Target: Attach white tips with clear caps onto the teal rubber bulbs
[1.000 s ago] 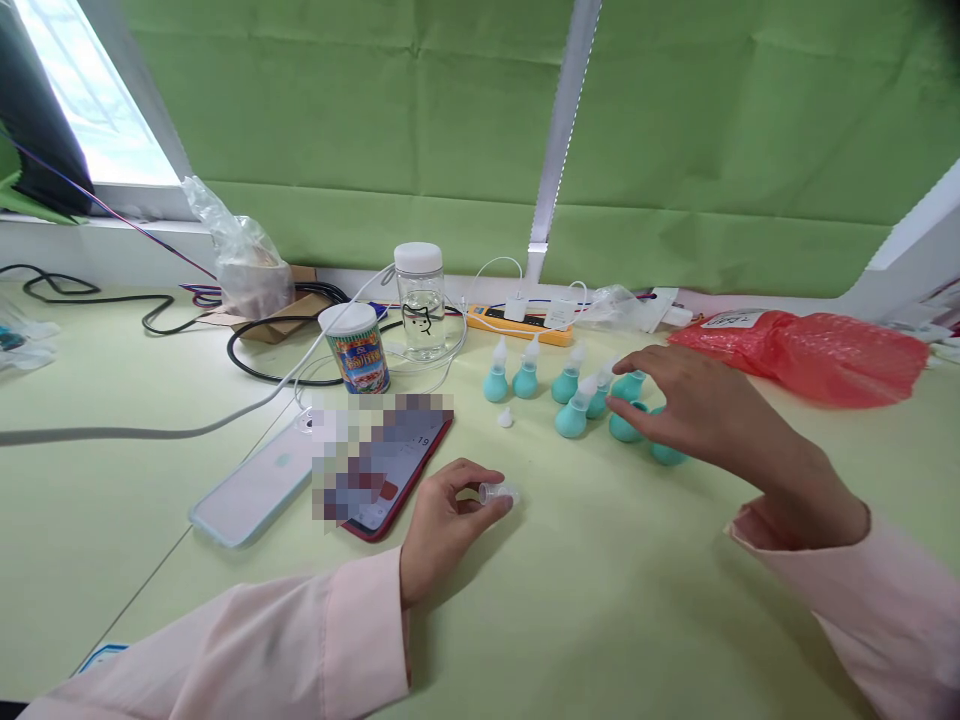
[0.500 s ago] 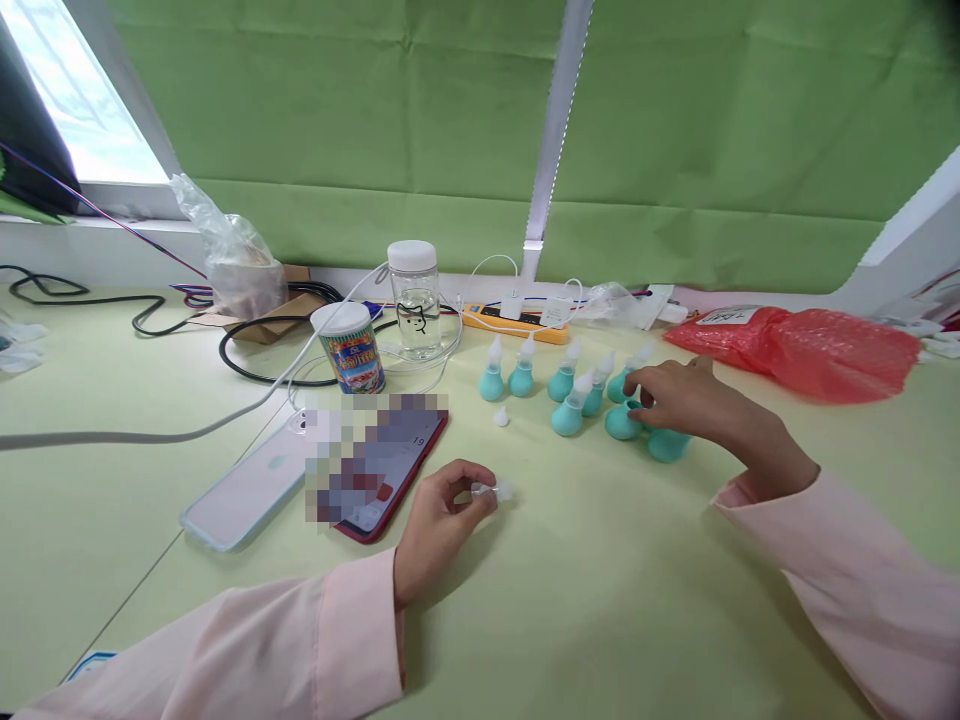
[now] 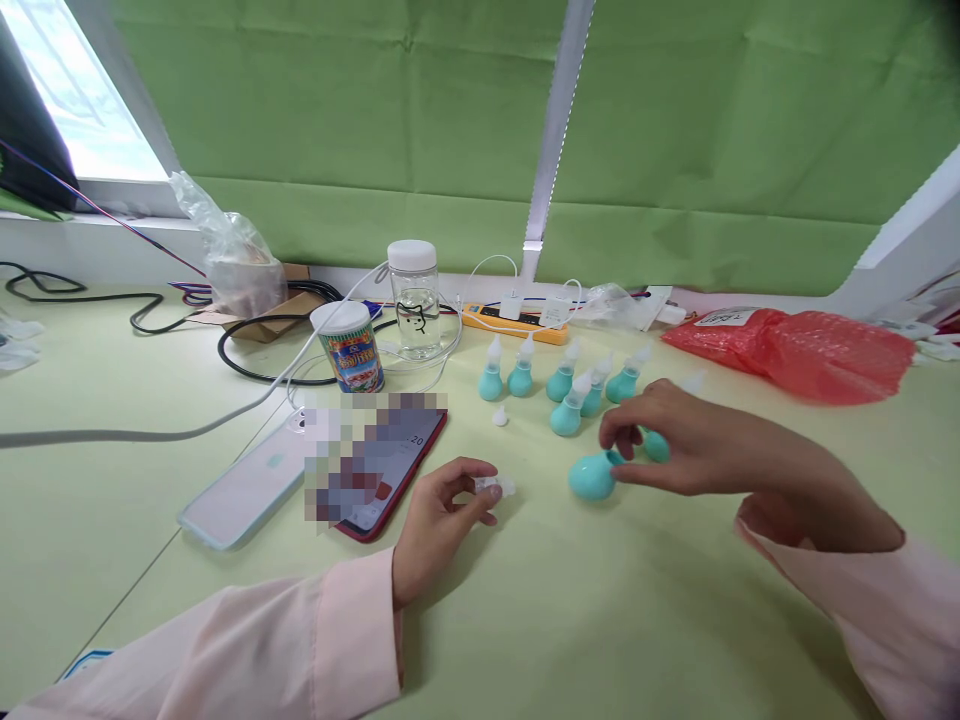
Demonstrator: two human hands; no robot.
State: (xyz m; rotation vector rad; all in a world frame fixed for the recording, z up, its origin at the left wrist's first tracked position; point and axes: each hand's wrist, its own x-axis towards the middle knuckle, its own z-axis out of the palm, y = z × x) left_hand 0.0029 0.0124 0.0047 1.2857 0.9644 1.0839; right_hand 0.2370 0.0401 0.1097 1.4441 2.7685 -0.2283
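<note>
My right hand (image 3: 667, 440) pinches the neck of a teal rubber bulb (image 3: 592, 478), which is tilted with its neck toward my fingers. Another teal bulb (image 3: 657, 445) shows partly behind that hand. A small clear plastic nozzle piece (image 3: 504, 486) is between the thumb and fingers of my left hand (image 3: 446, 505), just above the table; its far end sticks out to the right. Several teal bulb nasal aspirators (image 3: 566, 415) with clear tips stand upright behind the held bulb. One small white tip (image 3: 500, 416) sits by itself in front of them.
Left of my left hand lie a red-edged phone (image 3: 397, 470) and a pale-cased phone (image 3: 247, 485). Behind are a noodle cup (image 3: 352, 355), a clear bottle (image 3: 416, 310), and an orange power strip (image 3: 517, 325) with cables. A red plastic bag (image 3: 795, 350) lies at the back right.
My right hand has brought a teal bulb from the group nearer and to the left, off its former spot. My left hand stays almost still with the clear piece.
</note>
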